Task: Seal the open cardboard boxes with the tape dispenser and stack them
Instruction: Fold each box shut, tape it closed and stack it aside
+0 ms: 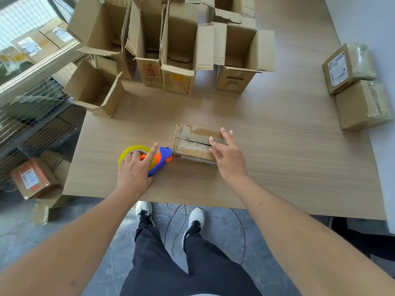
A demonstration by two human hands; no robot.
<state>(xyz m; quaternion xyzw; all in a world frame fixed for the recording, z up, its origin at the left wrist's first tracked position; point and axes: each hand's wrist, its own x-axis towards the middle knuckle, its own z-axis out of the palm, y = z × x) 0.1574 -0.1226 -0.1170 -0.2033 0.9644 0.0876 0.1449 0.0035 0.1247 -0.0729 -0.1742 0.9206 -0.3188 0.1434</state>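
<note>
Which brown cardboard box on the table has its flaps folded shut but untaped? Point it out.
The small brown cardboard box under the right hand, beside the blue-and-orange tape dispenser gripped by the left hand. Its centre seam shows bare; the boxes behind stand open.

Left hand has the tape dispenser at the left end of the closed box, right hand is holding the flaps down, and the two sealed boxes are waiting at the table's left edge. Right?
Not quite. The head view shows the two sealed boxes at the table's right edge, not the left. The rest holds: left hand grips the tape dispenser at the closed box's left end, right hand presses the flaps.
</note>
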